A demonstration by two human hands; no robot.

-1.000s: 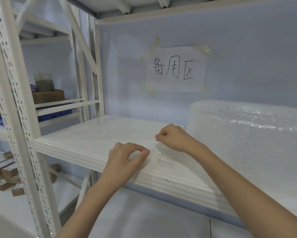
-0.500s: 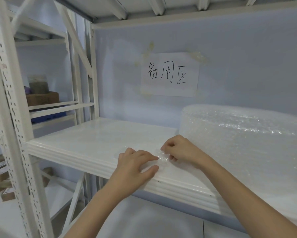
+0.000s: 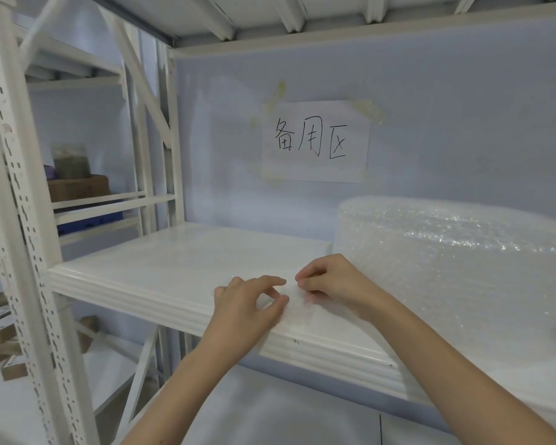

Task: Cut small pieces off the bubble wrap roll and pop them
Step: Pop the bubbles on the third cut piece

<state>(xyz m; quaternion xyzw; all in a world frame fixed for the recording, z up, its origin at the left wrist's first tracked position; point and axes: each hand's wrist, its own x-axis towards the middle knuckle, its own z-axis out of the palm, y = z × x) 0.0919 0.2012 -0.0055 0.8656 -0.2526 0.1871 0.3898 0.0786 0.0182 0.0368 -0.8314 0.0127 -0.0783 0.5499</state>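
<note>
Soft, even, cool-toned indoor light; its source is out of view. Shadows are faint, with only a dim patch beneath the white shelf [image 3: 148, 271]. Small specular glints sparkle across the top of the bubble wrap roll [image 3: 462, 252]. Wide-angle distortion bows the perforated rack upright [image 3: 19, 220] at the left edge. The handwritten paper sign [image 3: 315, 141] is sharp; the picture softens slightly towards the corners.

I see shiny clear plastic bubble wrap roll [image 3: 456, 252], bumpy. Shelf board [image 3: 161, 261] smooth, glossy white. Shelf post [image 3: 29, 239] painted metal. Paper sign [image 3: 315, 141] matt.
</note>
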